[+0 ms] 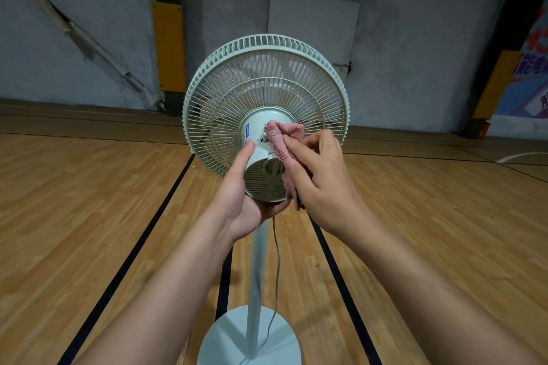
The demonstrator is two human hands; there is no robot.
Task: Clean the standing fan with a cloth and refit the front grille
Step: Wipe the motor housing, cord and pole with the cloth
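Observation:
A pale green standing fan [265, 92] faces away from me, its rear grille toward the camera and its blades dimly visible through the bars. My left hand [240, 190] cups the motor housing [264, 181] from below and the left side, thumb up along its side. My right hand [320, 181] grips a pink cloth [281, 139] and presses it against the top right of the housing, just behind the grille. The front of the fan is hidden from me.
The fan's pole [256, 270] runs down to a round pale base [249, 338] on the wooden floor with black lines. A grey cord [277, 261] hangs beside the pole. A grey wall with yellow pads stands behind; a white cable [522, 155] lies at far right.

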